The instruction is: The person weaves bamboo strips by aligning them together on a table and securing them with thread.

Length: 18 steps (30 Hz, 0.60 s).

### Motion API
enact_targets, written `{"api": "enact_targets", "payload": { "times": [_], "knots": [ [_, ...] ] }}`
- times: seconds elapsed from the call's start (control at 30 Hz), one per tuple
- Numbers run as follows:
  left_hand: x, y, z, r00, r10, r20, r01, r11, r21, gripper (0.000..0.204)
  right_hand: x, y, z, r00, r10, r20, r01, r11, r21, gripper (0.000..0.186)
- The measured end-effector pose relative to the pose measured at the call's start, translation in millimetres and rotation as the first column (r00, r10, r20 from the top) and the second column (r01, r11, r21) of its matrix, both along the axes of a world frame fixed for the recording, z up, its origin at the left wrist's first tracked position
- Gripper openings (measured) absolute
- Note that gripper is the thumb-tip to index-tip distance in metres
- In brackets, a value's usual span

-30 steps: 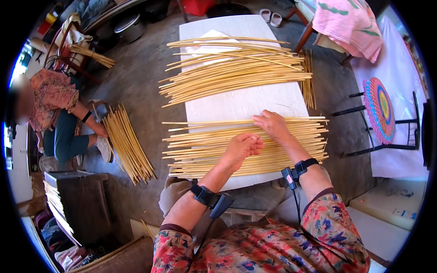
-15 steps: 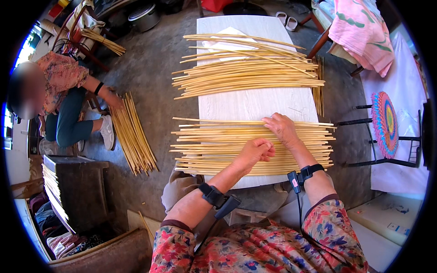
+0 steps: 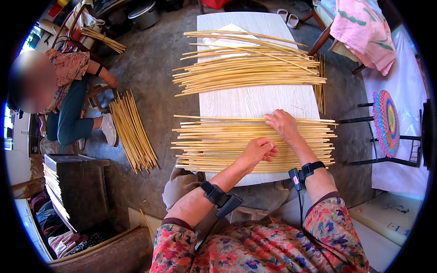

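Note:
A row of thin yellow cane sticks (image 3: pixel 205 136) lies crosswise over the near half of a pale wood-grain table (image 3: pixel 255 101). Over the middle of this row is my left hand (image 3: pixel 257 153), its fingers curled and pinched together; whatever they may hold is hidden. My right hand (image 3: pixel 283 125) rests farther forward, its bent fingertips closed on the farthest stick (image 3: pixel 218 118) of the row. A second, looser bunch of sticks (image 3: pixel 246 73) is spread over the far half, with some crossing others. A white sheet (image 3: pixel 230 32) sits partly under them.
On the left, another person (image 3: pixel 68 86) sits beside a bunch of sticks (image 3: pixel 132 132) on the floor. A dark cabinet (image 3: pixel 79 191) stands at the lower left. To the right are a stool with a colourful round cover (image 3: pixel 387 123) and a chair draped with pink cloth (image 3: pixel 364 36).
The other person's hand has drawn back from the sticks on the floor. My hands stay nearly where they were, the right fingertips still at the farthest stick.

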<state>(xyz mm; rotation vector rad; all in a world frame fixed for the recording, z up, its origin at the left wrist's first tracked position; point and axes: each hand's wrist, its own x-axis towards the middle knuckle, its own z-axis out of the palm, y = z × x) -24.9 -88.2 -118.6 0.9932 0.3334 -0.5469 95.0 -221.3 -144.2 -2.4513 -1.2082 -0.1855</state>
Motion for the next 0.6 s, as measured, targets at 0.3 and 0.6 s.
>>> {"api": "enact_targets", "payload": {
  "times": [0.3, 0.6],
  "knots": [
    [-2.4, -3.6, -2.1, 0.999, -0.03, 0.013, 0.03, 1.0, -0.007, 0.026, -0.6, 1.3, 0.5, 1.0, 0.012, 0.001, -0.012, 0.999, 0.03, 0.019],
    [-5.9, -1.8, -2.2, 0.999, -0.033, 0.003, 0.033, 0.999, -0.004, 0.024, -4.0, 4.9, -1.3, 1.0, 0.017, -0.013, -0.016, 0.999, 0.049, 0.019]
  ]
}}
